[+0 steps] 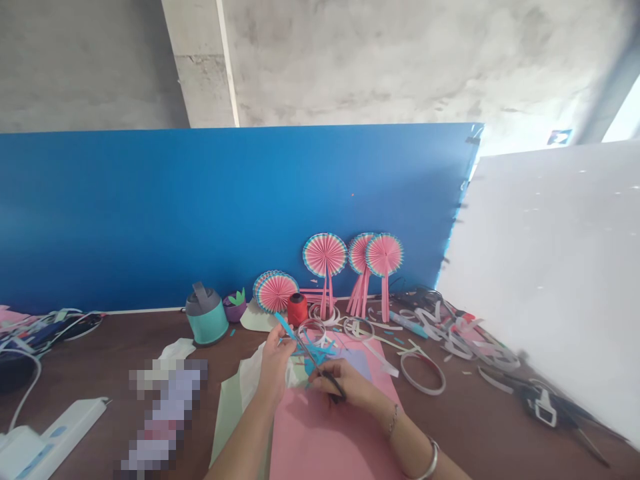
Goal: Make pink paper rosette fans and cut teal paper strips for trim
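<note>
In my left hand (279, 353) a narrow blue paper strip (284, 325) is pinched, its end pointing up and to the left. My right hand (345, 383) grips a pair of scissors (327, 377) with dark handles, the blades reaching up-left toward the strip. Whether the blades touch the strip I cannot tell. Under both hands lies pink paper (320, 440), with pale green sheets (225, 413) on its left. Small blue paper scraps (320, 350) are scattered just beyond the scissors.
Pink pleated paper fans (325, 255) lean against the blue partition (200, 200). A red thread spool (297, 311), a teal container (207, 319) and tape rolls (423, 373) stand or lie around the work. At left is a power strip (65, 433); tools (545, 407) lie at right.
</note>
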{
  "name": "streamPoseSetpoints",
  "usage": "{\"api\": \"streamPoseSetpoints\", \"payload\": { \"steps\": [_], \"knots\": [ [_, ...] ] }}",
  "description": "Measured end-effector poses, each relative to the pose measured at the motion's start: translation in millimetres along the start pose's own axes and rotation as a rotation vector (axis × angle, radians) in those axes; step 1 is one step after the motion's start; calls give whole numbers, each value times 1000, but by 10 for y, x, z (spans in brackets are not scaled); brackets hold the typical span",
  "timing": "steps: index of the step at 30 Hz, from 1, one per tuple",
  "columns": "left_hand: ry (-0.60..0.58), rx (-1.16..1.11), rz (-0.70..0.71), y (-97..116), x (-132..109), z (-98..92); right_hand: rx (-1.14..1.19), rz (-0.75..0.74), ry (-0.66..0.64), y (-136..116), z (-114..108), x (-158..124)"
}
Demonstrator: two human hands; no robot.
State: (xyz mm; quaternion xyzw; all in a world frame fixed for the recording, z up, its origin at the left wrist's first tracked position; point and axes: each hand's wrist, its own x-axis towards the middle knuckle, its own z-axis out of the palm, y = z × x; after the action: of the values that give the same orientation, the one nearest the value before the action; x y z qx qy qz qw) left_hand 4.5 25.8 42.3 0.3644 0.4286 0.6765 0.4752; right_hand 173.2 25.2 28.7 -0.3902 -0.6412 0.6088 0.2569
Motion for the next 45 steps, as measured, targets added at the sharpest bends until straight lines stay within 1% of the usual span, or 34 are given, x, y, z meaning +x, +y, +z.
{"api": "streamPoseSetpoints", "payload": {
  "steps": [2,6,10,14,18,21,26,29,33,39,42,45],
  "knots": [
    [-25,6,12,6,-6,1,11,-7,20,10,-5,9],
    [-10,6,25,-4,2,-2,1,-42,46,29,-27,9],
    [-23,-7,24,8,4,-2,7,-28,65,12,-25,-1],
    [-48,-32,-14,62,-28,20,28,-41,130,-40,-11,3],
    [-32,-54,-38,58,-34,26,50,-50,180,-73,-19,2],
    [-26,-38,-24,-6,4,-14,49,-43,153,-56,-19,0],
    [37,-49,-14,-60,64,-72,32,8,79,-10,-5,3],
    [11,-78,-24,-21,65,-72,-9,1,51,-14,-7,-7],
    [-55,-77,-28,55,42,-75,-43,8,23,-31,-21,-29],
    [-152,-101,-129,156,-3,-68,-67,6,-13,-36,-30,-38],
    [-201,-104,-165,156,-18,-58,-72,6,-13,-22,-29,-30],
    [-222,-87,-203,115,-29,-55,-66,9,6,2,-31,-22]
  ]
}}
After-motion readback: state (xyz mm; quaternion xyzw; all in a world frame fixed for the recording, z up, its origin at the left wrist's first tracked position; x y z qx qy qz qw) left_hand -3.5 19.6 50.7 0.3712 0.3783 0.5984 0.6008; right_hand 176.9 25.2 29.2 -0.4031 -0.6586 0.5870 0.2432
